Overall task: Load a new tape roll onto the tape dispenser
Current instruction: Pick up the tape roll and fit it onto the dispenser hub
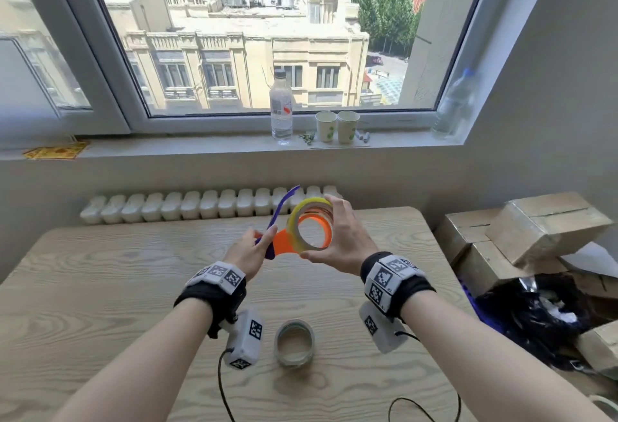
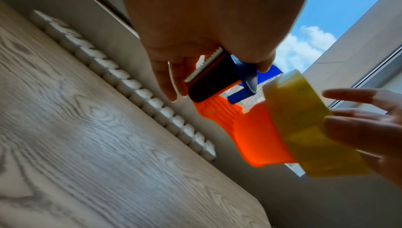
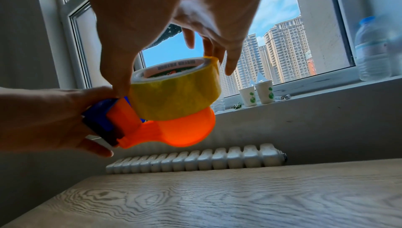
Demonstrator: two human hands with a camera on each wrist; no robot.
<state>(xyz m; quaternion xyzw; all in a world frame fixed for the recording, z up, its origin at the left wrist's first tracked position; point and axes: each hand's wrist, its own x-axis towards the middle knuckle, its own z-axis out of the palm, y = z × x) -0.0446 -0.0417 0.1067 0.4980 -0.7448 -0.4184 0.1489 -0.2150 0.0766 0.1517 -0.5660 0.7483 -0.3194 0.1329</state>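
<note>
Left hand (image 1: 249,249) hides tape dispenser's (image 1: 284,242) blade end

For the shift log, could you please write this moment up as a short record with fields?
left hand: grips the dispenser by its blade end
right hand: holds the yellow roll at its rim
roll position: partly over the dispenser's orange hub, not yet seated
height: both held above the table
on table: spent roll lying flat, near the person
sill: bottle, two cups
</note>
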